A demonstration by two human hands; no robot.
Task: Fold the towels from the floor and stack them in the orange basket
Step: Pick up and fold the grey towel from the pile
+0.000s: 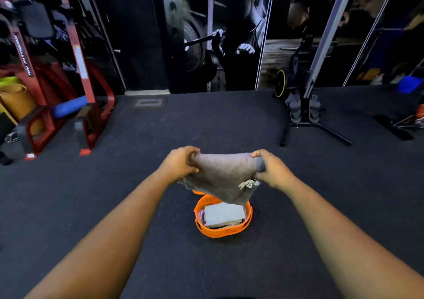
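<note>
A grey towel [221, 176] with a small pale logo near its lower right corner hangs folded in the air between my hands. My left hand [180, 162] grips its left top end and my right hand [271, 169] grips its right top end. Directly below stands the orange basket [220, 231] on the dark floor. Inside it lies a folded light grey towel [223, 213] on top of other folded cloth. The held towel's lower edge covers the basket's far rim.
A red gym frame [91, 119] with rolled mats stands at the left. A black stand with legs [305, 124] sits at the back right, more equipment [408, 122] at the far right. Dark carpeted floor [137, 184] surrounds the basket.
</note>
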